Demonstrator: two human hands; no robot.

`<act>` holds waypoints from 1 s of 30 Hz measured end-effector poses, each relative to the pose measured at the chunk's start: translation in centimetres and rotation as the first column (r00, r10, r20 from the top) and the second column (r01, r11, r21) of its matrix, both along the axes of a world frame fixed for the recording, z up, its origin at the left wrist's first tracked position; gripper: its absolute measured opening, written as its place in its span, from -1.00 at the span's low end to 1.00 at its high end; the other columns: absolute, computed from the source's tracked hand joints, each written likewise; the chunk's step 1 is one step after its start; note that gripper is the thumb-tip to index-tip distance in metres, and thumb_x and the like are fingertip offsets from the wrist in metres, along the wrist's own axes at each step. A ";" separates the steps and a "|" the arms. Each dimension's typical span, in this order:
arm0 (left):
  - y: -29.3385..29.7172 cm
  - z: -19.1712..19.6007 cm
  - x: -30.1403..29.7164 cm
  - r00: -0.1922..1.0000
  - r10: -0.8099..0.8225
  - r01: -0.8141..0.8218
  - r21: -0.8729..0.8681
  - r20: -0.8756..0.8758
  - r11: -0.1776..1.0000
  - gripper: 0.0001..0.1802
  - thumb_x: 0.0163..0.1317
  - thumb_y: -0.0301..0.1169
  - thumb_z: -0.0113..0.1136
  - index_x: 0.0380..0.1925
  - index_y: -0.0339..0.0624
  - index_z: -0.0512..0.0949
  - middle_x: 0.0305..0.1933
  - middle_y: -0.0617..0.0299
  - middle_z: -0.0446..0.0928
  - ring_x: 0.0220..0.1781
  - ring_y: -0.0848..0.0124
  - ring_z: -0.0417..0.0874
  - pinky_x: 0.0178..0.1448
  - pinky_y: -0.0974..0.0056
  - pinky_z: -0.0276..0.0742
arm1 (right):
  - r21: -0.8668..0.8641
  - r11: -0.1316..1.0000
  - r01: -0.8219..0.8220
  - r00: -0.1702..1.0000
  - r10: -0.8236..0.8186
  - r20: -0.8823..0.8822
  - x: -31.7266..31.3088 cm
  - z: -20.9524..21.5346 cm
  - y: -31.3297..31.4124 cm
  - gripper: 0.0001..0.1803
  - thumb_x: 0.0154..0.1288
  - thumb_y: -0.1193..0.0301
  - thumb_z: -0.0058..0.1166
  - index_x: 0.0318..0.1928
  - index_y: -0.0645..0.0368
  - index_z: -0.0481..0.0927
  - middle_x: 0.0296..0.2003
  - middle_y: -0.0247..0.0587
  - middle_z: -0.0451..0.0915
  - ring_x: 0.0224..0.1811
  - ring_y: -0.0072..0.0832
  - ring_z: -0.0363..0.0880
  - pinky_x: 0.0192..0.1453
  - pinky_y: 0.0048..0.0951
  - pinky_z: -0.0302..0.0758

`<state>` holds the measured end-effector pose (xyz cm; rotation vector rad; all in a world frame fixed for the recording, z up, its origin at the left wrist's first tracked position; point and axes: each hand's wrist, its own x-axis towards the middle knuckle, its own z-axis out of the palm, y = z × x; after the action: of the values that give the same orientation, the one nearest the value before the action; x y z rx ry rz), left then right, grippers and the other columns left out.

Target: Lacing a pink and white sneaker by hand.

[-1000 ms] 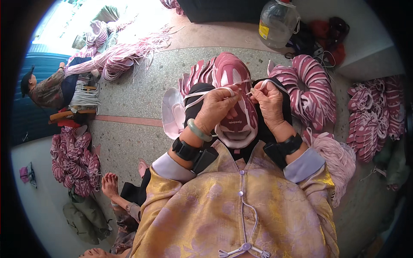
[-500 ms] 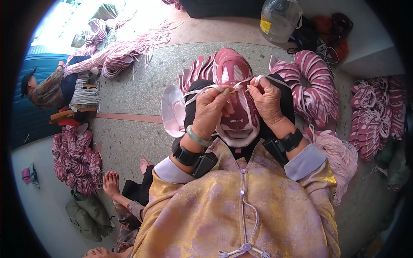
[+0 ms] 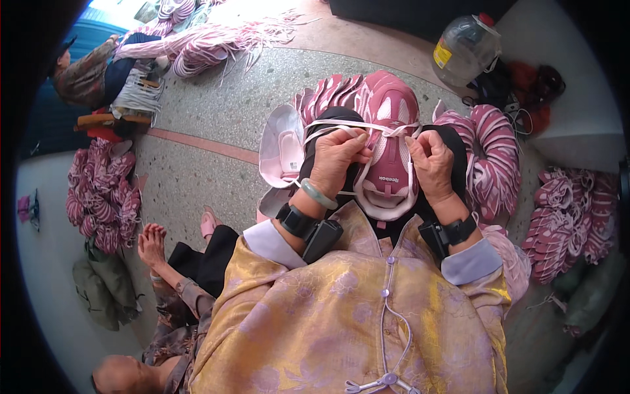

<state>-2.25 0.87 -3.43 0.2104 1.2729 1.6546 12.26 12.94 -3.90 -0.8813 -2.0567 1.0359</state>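
A maroon and pink sneaker upper (image 3: 386, 167) lies across my black-clad lap, its collar toward me. A pale pink shoelace (image 3: 338, 123) runs across the upper near the tongue and loops over to its left. At the left side of the eyelets my left hand (image 3: 336, 159) is closed, with finger and thumb pinching the lace. On the other side my right hand (image 3: 431, 159) also pinches, fingertips against the lace by the right eyelets; the bit inside that grip is mostly hidden.
Stacked maroon uppers (image 3: 328, 98) lie beyond my knees, and a ring of them (image 3: 493, 161) sits right. A pale upper (image 3: 279, 148) is left of my knee. Pink laces (image 3: 508, 256) hang at my right. Two people sit at the left; a clear jug (image 3: 464, 49) stands far right.
My hands have drawn slightly apart and lower beside the upper, and the lace now lies straighter across it. The view has shifted, showing more of the person at lower left.
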 end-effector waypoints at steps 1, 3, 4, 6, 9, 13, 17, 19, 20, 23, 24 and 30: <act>0.1 -0.1 0.0 1.000 0.012 -0.012 0.005 0.005 1.000 -0.86 0.18 -0.50 0.10 -0.28 -0.32 0.54 -0.44 0.23 0.55 -0.52 0.54 0.56 -0.42 0.52 0.50 | 0.016 0.999 -0.051 0.999 0.051 -0.010 -0.1 0.4 -0.2 -0.82 0.07 0.40 0.18 -0.48 0.17 0.44 -0.62 -0.22 0.43 -0.61 -0.40 0.42 -0.49 -0.41 0.36; 0.3 -0.2 0.0 0.913 -0.041 0.009 -0.080 -0.406 0.997 -0.88 0.19 -0.49 0.08 -0.30 -0.27 0.55 -0.51 0.29 0.52 -0.64 0.61 0.47 -0.59 0.57 0.36 | 0.145 0.980 -0.135 0.991 0.132 0.029 -0.2 1.5 -0.4 -0.85 0.04 0.41 0.17 -0.46 0.16 0.46 -0.58 -0.24 0.43 -0.56 -0.37 0.43 -0.43 -0.38 0.36; 0.4 -0.3 0.0 0.914 -0.032 0.002 -0.075 -0.404 0.997 -0.88 0.19 -0.49 0.08 -0.30 -0.27 0.55 -0.51 0.29 0.52 -0.64 0.61 0.47 -0.59 0.57 0.36 | 0.265 0.942 -0.206 0.978 0.194 0.069 -0.3 1.9 -0.4 -0.87 0.01 0.43 0.16 -0.43 0.15 0.48 -0.54 -0.26 0.44 -0.51 -0.34 0.44 -0.38 -0.35 0.35; 0.8 -0.5 0.0 0.876 -0.002 -0.053 -0.100 -0.483 0.994 -0.92 0.20 -0.47 0.07 -0.36 -0.24 0.52 -0.57 0.32 0.47 -0.70 0.67 0.38 -0.68 0.57 0.23 | 0.292 0.919 -0.265 0.964 0.244 0.106 -0.4 2.2 -0.3 -0.83 -0.03 0.43 0.14 -0.34 0.09 0.54 -0.46 -0.33 0.44 -0.38 -0.35 0.43 -0.23 -0.32 0.30; 1.4 -1.9 -0.3 0.861 0.081 -0.116 -0.038 -0.502 0.993 -0.93 0.20 -0.49 0.06 -0.45 -0.23 0.45 -0.63 0.34 0.42 -0.72 0.66 0.35 -0.68 0.55 0.23 | 0.407 0.806 -0.429 0.891 0.302 0.339 -0.7 3.0 -0.5 -0.70 -0.06 0.41 0.11 -0.21 0.04 0.58 -0.38 -0.40 0.43 -0.25 -0.41 0.38 -0.07 -0.32 0.20; 3.0 -2.8 -0.2 0.800 0.112 -0.182 -0.060 -0.589 0.981 -0.89 0.06 -0.53 0.13 -0.55 -0.24 0.40 -0.67 0.20 0.44 -0.65 0.47 0.44 -0.49 0.33 0.39 | 0.414 0.799 -0.435 0.881 0.283 0.379 -0.7 3.1 -0.3 -0.67 -0.08 0.46 0.05 -0.18 0.04 0.57 -0.37 -0.39 0.42 -0.23 -0.39 0.37 -0.04 -0.28 0.19; 3.5 -2.7 -0.4 0.728 0.082 -0.176 -0.069 -0.681 0.982 -0.88 0.05 -0.54 0.13 -0.57 -0.25 0.38 -0.67 0.17 0.43 -0.63 0.39 0.46 -0.46 0.31 0.39 | 0.417 0.803 -0.427 0.878 0.258 0.402 -0.4 2.5 -0.2 -0.58 -0.13 0.51 -0.02 -0.13 0.03 0.56 -0.34 -0.37 0.42 -0.20 -0.37 0.36 -0.01 -0.27 0.18; 3.7 -2.5 -0.4 0.674 0.066 -0.209 -0.104 -0.735 0.972 -0.87 0.03 -0.55 0.13 -0.58 -0.25 0.36 -0.67 0.13 0.42 -0.61 0.30 0.48 -0.43 0.29 0.39 | 0.416 0.803 -0.427 0.877 0.255 0.407 -0.3 2.6 -0.2 -0.56 -0.14 0.52 -0.04 -0.12 0.03 0.55 -0.33 -0.36 0.42 -0.19 -0.36 0.36 -0.01 -0.27 0.18; 3.7 -2.4 -0.4 0.674 0.064 -0.208 -0.106 -0.736 0.972 -0.87 0.03 -0.55 0.13 -0.58 -0.25 0.36 -0.67 0.13 0.42 -0.61 0.30 0.48 -0.43 0.29 0.39 | 0.409 0.803 -0.433 0.874 0.262 0.410 -0.2 2.5 0.0 -0.55 -0.14 0.53 -0.05 -0.11 0.03 0.55 -0.33 -0.36 0.41 -0.19 -0.36 0.35 -0.01 -0.27 0.18; 3.8 -2.2 -0.3 0.673 0.042 -0.192 -0.120 -0.739 0.974 -0.86 0.02 -0.55 0.13 -0.57 -0.25 0.36 -0.66 0.10 0.43 -0.60 0.26 0.49 -0.43 0.28 0.39 | 0.409 0.801 -0.437 0.873 0.269 0.406 -0.1 2.5 0.0 -0.53 -0.15 0.54 -0.06 -0.10 0.03 0.54 -0.33 -0.36 0.41 -0.19 -0.36 0.35 0.00 -0.27 0.18; 3.9 -2.3 -0.3 0.662 0.043 -0.190 -0.112 -0.748 0.975 -0.86 0.02 -0.55 0.13 -0.57 -0.26 0.35 -0.65 0.09 0.43 -0.60 0.23 0.49 -0.43 0.27 0.39 | 0.415 0.799 -0.435 0.876 0.270 0.399 -0.1 2.5 0.0 -0.53 -0.14 0.55 -0.06 -0.10 0.03 0.54 -0.33 -0.35 0.41 -0.19 -0.36 0.35 0.00 -0.27 0.18; 4.1 -3.1 -0.3 0.549 0.082 -0.197 -0.033 -0.832 0.980 -0.89 0.06 -0.56 0.12 -0.56 -0.24 0.39 -0.68 0.30 0.39 -0.62 0.61 0.37 -0.49 0.43 0.35 | 0.448 0.782 -0.432 0.887 0.278 0.370 0.4 2.2 0.1 -0.54 -0.12 0.55 -0.07 -0.08 0.06 0.53 -0.32 -0.35 0.43 -0.21 -0.35 0.36 -0.01 -0.28 0.20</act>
<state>-2.58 4.95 -6.51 0.9349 2.1461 1.6355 12.65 13.07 -1.75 -0.3674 -2.6462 0.4796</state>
